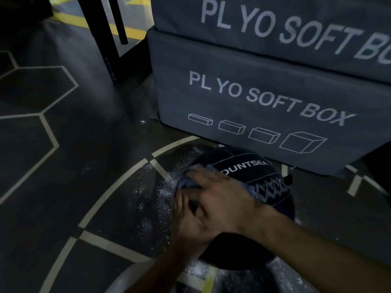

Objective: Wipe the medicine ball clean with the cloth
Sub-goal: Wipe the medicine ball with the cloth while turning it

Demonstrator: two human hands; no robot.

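A dark blue medicine ball [243, 163] with white lettering and laced stitching lies on the gym floor, close in front of the soft boxes. A bluish cloth [188, 180] is bunched on the ball's upper left side. My right hand [220, 199] lies flat on top of the cloth, fingers spread, pressing it against the ball. My left hand [190, 225] sits on the ball's left side, partly under the right one; how its fingers lie is blurred.
Two stacked grey boxes marked PLYO SOFT BOX [264, 98] stand right behind the ball. White dust [148, 193] speckles the dark rubber floor to the ball's left. Black rack legs [105, 39] rise at the back left.
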